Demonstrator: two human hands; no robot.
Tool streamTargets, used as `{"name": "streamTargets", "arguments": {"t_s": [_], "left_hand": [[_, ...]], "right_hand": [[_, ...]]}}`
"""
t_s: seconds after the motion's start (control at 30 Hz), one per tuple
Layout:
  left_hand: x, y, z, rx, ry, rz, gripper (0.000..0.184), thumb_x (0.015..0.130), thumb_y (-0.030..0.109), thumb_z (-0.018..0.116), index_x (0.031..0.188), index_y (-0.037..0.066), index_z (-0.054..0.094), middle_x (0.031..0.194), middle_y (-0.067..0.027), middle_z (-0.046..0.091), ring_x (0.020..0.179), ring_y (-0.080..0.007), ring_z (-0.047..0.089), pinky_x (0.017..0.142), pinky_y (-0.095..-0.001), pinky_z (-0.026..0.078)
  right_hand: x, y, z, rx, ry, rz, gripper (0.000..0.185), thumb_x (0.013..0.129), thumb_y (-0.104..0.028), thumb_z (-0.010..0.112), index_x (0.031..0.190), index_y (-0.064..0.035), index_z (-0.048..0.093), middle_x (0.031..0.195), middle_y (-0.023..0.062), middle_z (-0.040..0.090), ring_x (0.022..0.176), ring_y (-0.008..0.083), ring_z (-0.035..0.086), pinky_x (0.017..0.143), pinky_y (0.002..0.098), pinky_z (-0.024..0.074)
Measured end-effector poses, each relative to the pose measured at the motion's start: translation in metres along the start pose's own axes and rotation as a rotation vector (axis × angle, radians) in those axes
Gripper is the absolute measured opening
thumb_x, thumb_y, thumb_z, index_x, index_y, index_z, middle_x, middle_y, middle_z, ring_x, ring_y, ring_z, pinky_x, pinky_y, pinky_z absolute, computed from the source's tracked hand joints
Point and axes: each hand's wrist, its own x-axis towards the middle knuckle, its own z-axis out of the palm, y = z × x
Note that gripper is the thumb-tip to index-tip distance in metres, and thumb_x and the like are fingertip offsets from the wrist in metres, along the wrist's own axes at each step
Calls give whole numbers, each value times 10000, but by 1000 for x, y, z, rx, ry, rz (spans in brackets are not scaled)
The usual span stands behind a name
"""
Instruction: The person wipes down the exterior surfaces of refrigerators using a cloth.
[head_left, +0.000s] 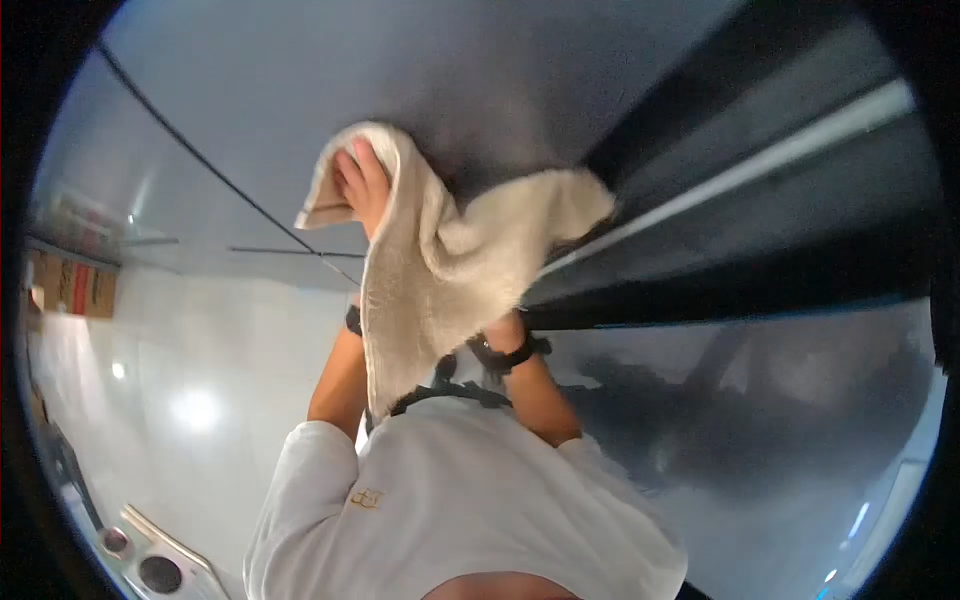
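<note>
White shirt (480, 490) is the closest thing to the camera, just on the near side of the cloth, with a small gold emblem (367, 497) on the front. Next up are the wrists: black band (353, 319) on the left one, right at the cloth's left edge, and another black band (512, 356) on the right one, just by its lower right edge.

Cloth (430, 270) itself is beige, kinda fluffy, draped in loose folds out in front of the body, with its far left part up against a glossy grey panel (480, 60). Left hand (371, 195) is laid on that part, fingers stretched out and slightly apart. Right hand (507, 334) is mostly tucked behind the cloth, so I can't tell what its fingers are doing.

Beyond the cloth on the left, a thin black line (200, 150) cuts across the panel; on the right, a pale strip (740, 180) runs away from it. Further out, left of the cloth, you've got shiny pale floor (240, 350) and some brown boxes (75, 285) way past it.
</note>
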Motion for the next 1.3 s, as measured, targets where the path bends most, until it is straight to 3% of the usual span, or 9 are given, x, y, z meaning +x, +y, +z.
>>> {"name": "streamTargets", "arguments": {"t_s": [0.03, 0.17, 0.33, 0.47, 0.7, 0.77, 0.93, 1.13, 1.3], "left_hand": [[-20, -16, 2, -57, -60, -179, 838, 907, 461, 628, 1540, 62, 249, 1534, -407, 140, 1407, -600, 166, 1152, -672, 96], [-4, -19, -37, 152, 49, 232, 867, 919, 445, 611, 1559, 33, 195, 1603, -298, 133, 1454, -553, 97, 1170, -632, 87], [54, -88, -50, 106, 309, 114, 836, 935, 422, 587, 1560, 28, 197, 1632, -217, 139, 1482, -485, 103, 1178, -616, 85], [-16, -132, -47, -66, 292, -227, 816, 928, 423, 595, 1533, 13, 232, 1618, -237, 146, 1469, -506, 109, 1169, -625, 100], [-136, -139, -34, -562, -111, -804, 783, 916, 425, 610, 1485, -11, 293, 1592, -272, 160, 1445, -541, 121, 1154, -642, 126], [-143, -128, -37, -712, -257, -833, 775, 913, 425, 614, 1471, -19, 310, 1585, -283, 164, 1439, -551, 125, 1149, -646, 134], [-151, -83, -55, -900, -594, -689, 755, 904, 427, 625, 1436, -36, 354, 1566, -308, 173, 1422, -577, 133, 1138, -658, 152], [-135, -140, -53, -144, -347, -244, 623, 859, 369, 664, 1340, 11, 495, 1491, -326, 302, 1331, -622, 243, 1127, -666, 181], [-150, -191, -72, -168, -648, 137, 452, 793, 242, 669, 1228, 133, 611, 1367, -197, 511, 1286, -422, 455, 1030, -659, 328]], "right_hand": [[-1, -2, 4, -10, -19, -7, 415, 911, -178, 670, 1249, 23, 538, 1212, 166, 597, 1103, 303, 582, 958, 403, 479], [26, -16, 16, 5, -74, -57, 401, 901, -166, 678, 1230, 25, 550, 1193, 170, 605, 1090, 313, 585, 948, 408, 479], [13, -42, 58, -109, -296, -167, 384, 890, -149, 688, 1207, 28, 566, 1170, 174, 614, 1074, 324, 589, 936, 414, 480], [-6, -59, 102, -172, -416, -292, 367, 860, -141, 708, 1173, 17, 600, 1125, 163, 630, 1054, 347, 593, 936, 427, 474], [-73, 6, 109, -804, -353, -41, 378, 860, -132, 655, 1166, 83, 598, 1222, 277, 595, 1258, 487, 454, 1123, 675, 81], [-50, -19, 102, -538, -166, 136, 328, 936, -163, 603, 1162, 75, 602, 1272, 276, 570, 1283, 410, 467, 1129, 597, 222], [-28, -38, 68, 2, 73, 425, 400, 1013, -191, 535, 1338, 36, 480, 1399, 219, 509, 1341, 307, 432, 1094, 453, 373], [-55, -56, 170, -9, 72, 320, 445, 1002, -201, 557, 1367, 25, 440, 1420, 217, 488, 1348, 310, 425, 1110, 454, 352], [-65, -68, 217, -28, 163, 278, 488, 994, -210, 575, 1392, 16, 407, 1437, 215, 470, 1354, 312, 419, 1123, 455, 335]]}}
